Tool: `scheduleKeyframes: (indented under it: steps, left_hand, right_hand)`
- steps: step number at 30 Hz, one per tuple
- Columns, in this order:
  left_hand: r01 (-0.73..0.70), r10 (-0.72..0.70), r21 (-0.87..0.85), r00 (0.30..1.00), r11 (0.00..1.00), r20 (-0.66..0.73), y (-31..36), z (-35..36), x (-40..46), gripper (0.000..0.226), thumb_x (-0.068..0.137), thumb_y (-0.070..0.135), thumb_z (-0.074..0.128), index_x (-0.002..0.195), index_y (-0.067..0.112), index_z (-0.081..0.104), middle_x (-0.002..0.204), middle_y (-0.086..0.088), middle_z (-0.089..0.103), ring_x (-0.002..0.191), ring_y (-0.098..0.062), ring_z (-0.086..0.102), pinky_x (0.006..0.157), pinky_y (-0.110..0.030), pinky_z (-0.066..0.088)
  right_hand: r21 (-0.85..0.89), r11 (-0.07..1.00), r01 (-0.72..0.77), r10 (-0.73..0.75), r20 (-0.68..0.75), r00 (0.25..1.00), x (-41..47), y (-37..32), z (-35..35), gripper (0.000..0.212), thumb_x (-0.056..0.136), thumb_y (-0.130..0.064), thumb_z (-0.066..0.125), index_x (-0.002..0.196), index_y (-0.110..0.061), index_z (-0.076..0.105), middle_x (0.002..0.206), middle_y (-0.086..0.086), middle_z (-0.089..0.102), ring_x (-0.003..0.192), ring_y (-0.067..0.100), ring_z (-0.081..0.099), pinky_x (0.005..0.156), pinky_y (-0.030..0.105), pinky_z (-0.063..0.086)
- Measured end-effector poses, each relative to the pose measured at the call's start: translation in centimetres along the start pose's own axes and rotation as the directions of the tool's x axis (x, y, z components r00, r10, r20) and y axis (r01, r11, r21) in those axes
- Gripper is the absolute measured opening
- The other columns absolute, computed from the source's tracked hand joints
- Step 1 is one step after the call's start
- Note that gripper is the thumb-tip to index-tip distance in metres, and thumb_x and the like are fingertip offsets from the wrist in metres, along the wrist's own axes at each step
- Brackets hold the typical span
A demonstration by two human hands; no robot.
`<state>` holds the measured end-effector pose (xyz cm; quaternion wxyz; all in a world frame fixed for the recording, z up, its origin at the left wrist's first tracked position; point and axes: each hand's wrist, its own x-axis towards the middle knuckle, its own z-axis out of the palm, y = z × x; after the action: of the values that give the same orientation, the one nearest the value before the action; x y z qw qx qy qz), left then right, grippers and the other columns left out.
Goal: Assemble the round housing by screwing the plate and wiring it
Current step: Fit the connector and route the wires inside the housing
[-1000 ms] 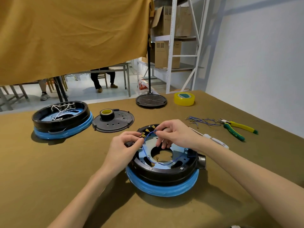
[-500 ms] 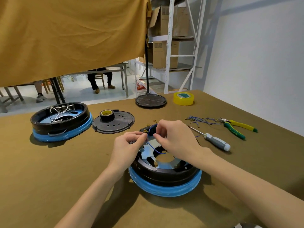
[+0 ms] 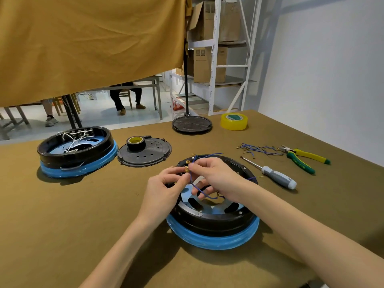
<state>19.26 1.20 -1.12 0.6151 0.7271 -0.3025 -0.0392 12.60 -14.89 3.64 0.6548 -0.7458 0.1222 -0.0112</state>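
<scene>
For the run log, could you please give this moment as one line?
step: wiring | both hands pinch blue wire at terminals | housing on table | screwdriver idle

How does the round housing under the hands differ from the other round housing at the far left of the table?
The near housing carries a thin blue wire, pinched by the right hand while the left hand grips beside it. The far housing holds white wires and is untouched. Both are black with a blue band.
</scene>
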Motion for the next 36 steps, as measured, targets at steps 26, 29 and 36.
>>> scheduleKeyframes:
  steps: [26,29,36]
  left_hand:
    - [0.085,-0.084,-0.002,0.990,0.996,-0.113,-1.9,0.1,-1.3,0.035,0.106,0.022,0.050,0.140,0.018,0.054,0.131,0.003,0.063,0.125,-0.012,0.057,0.110,-0.048,0.047]
    - [0.080,-0.080,-0.010,0.991,0.997,-0.107,-1.8,0.1,-1.3,0.035,0.106,0.021,0.050,0.140,0.017,0.054,0.130,0.003,0.063,0.124,-0.013,0.058,0.109,-0.047,0.048]
    - [0.060,-0.061,-0.018,0.992,0.998,-0.108,-1.6,0.1,-1.5,0.031,0.106,0.022,0.050,0.136,0.022,0.055,0.125,0.009,0.063,0.118,-0.004,0.058,0.102,-0.033,0.051]
  right_hand:
    - [-0.139,0.962,-0.235,0.231,-0.044,0.972,1.1,-0.3,1.4,0.018,0.094,0.000,0.070,0.110,0.008,0.067,0.083,0.018,0.073,0.067,0.021,0.073,0.058,0.026,0.060]
    - [-0.139,0.963,-0.230,0.219,-0.087,0.972,0.9,-0.1,1.6,0.014,0.093,0.000,0.072,0.103,0.007,0.068,0.075,0.017,0.073,0.059,0.019,0.070,0.054,0.024,0.058]
    - [-0.213,0.964,-0.156,0.120,-0.172,0.978,0.4,1.0,1.6,0.020,0.091,-0.002,0.074,0.094,-0.006,0.055,0.068,0.015,0.073,0.053,0.020,0.069,0.049,0.027,0.057]
